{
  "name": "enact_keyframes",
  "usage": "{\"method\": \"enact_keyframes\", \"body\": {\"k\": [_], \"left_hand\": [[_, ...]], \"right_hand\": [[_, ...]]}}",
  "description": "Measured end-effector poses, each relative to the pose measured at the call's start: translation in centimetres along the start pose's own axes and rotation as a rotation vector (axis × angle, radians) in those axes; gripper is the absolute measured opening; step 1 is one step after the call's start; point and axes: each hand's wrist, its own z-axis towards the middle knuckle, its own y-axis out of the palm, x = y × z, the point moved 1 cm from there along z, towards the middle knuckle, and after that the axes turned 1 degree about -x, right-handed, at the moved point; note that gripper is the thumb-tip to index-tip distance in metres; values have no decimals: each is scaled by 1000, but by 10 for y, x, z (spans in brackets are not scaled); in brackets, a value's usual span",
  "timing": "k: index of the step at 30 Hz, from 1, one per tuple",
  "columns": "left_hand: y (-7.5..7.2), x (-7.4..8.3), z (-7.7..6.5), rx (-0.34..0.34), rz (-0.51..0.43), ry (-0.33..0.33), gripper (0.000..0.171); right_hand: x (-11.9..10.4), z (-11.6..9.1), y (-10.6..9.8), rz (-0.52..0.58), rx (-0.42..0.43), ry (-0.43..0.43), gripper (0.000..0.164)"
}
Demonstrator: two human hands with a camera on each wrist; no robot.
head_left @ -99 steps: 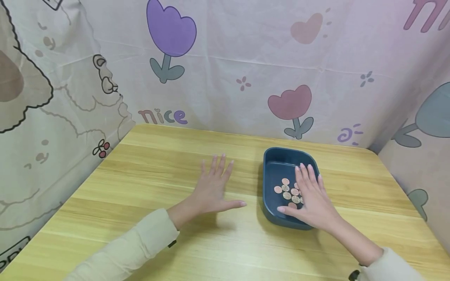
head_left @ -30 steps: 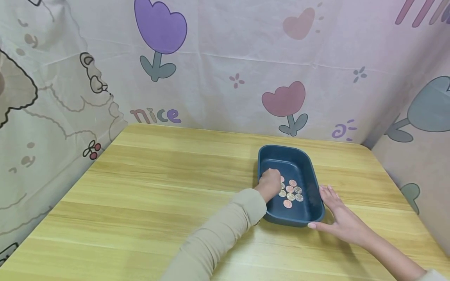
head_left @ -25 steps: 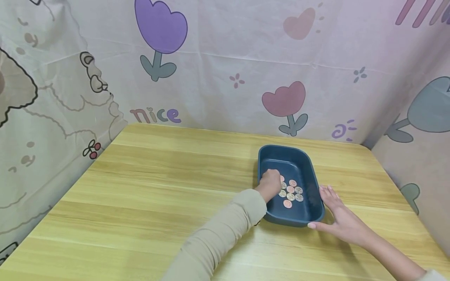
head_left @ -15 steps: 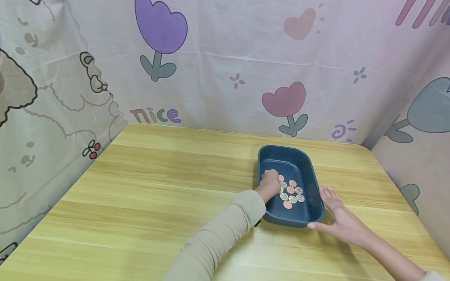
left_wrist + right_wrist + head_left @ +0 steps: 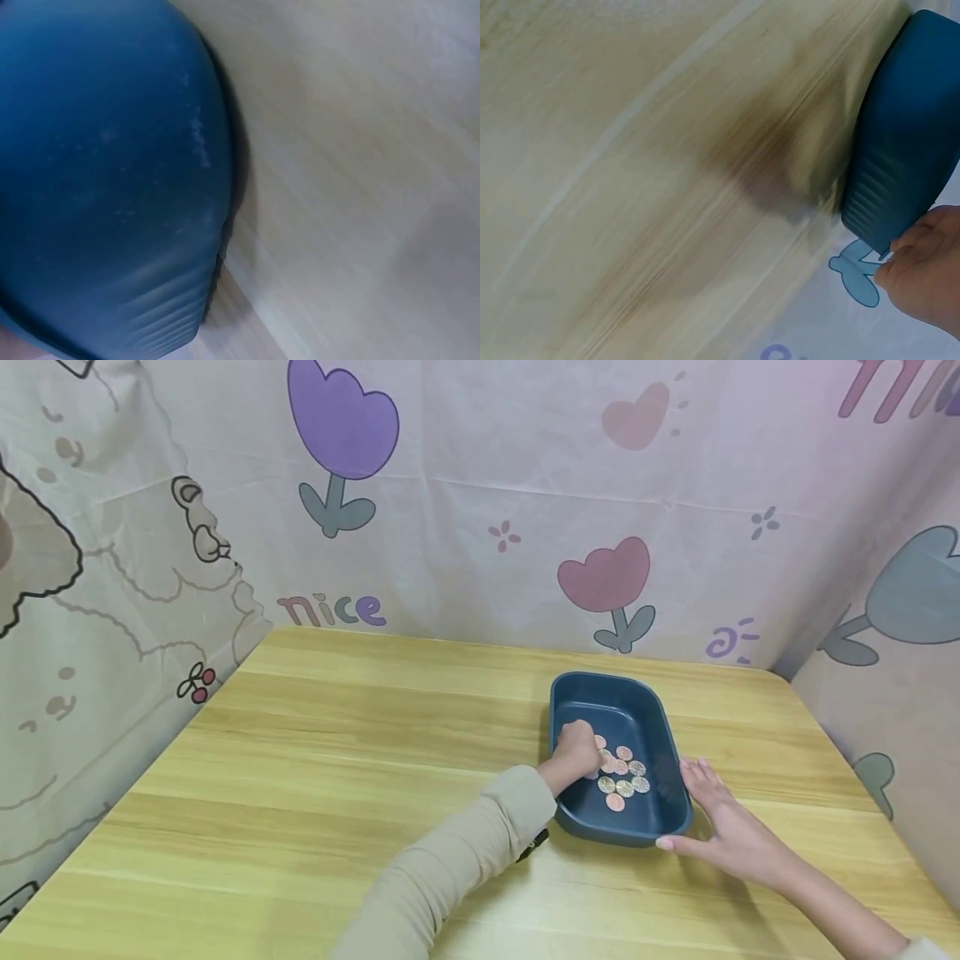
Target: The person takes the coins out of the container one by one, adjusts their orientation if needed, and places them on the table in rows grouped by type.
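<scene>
A dark blue rectangular tray (image 5: pixel 611 835) with rounded corners stands on the table, right of centre. Several copper- and brass-coloured coins (image 5: pixel 615 802) lie on its floor. My left hand (image 5: pixel 576 752) reaches over the tray's left wall with its fingers curled down. It pinches a copper coin (image 5: pixel 608 762), which overlaps other coins in the head view; most fingertips are hidden behind the hand. My right hand (image 5: pixel 723 827) rests against the tray's outside, fingers straight along the right wall and thumb at the near right corner. In the left wrist view the tray's outer wall (image 5: pixel 112 172) hides the hand's work.
The wood-grain table (image 5: pixel 337 760) extends left and in front of the tray. A printed cloth (image 5: pixel 465 485) hangs behind the table and along both sides. A black strap end (image 5: pixel 532 845) shows under the left sleeve (image 5: pixel 457 852).
From both hands spread, the left has moved into the tray and the right to its outer right side. Lately the left drew back slightly, a copper coin now at its fingertips; nearby coins shifted.
</scene>
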Motion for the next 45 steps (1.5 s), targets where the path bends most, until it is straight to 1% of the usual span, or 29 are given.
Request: {"method": "enact_keyframes", "body": {"k": [5,8,11,12,13,16,18,19,20,22,25,27,29,32,34,37,39,41,45], "left_hand": [[-1,2,-2,9,23,-37,30],[0,2,-1,10,61,-46,33],[0,1,-2,15,80,-42,31],[-1,1,-3,16,53,-36,28],[-2,0,-3,11,-9,-30,24],[-6,-2,-6,-17,-238,14,13],[-11,-3,-8,-52,-395,51,13],[-14,-4,-9,-71,-448,69,14],[-17,-5,-11,-83,-472,90,14],[-23,-7,-14,-101,-505,123,14],[-31,-13,-16,-110,-523,167,11],[-36,-18,-17,-119,-558,188,9],[-41,-24,-17,-131,-593,196,9],[-48,-33,-17,-155,-643,185,9],[-54,-39,-17,-165,-669,162,9],[-63,-49,-17,-173,-715,134,10],[-67,-57,-17,-173,-744,127,11],[-71,-65,-16,-168,-755,132,12],[-76,-80,-13,-146,-737,127,13]], "right_hand": [[0,2,-1,-15,1,-14,107],[0,2,-1,-20,3,-24,107],[0,2,-2,-15,4,-33,106],[0,2,-3,-13,5,-36,106],[0,2,-3,-9,5,-38,106],[-1,2,-3,-1,4,-41,106],[-1,2,-3,2,-1,-41,107],[-1,2,-3,5,-3,-40,107],[-2,2,-3,4,-4,-40,108],[-2,3,-2,-4,-9,-38,109],[-2,3,-2,-19,-6,-40,109],[-2,4,-1,-29,-2,-41,110],[-3,4,-2,-36,4,-48,109],[-3,5,-2,-42,4,-51,109],[-4,5,-2,-46,3,-50,110],[-5,6,-3,-57,-1,-44,111],[-5,6,-3,-68,-4,-41,111],[-5,6,-3,-79,-6,-39,111],[-7,5,-4,-92,-10,-33,111]]}}
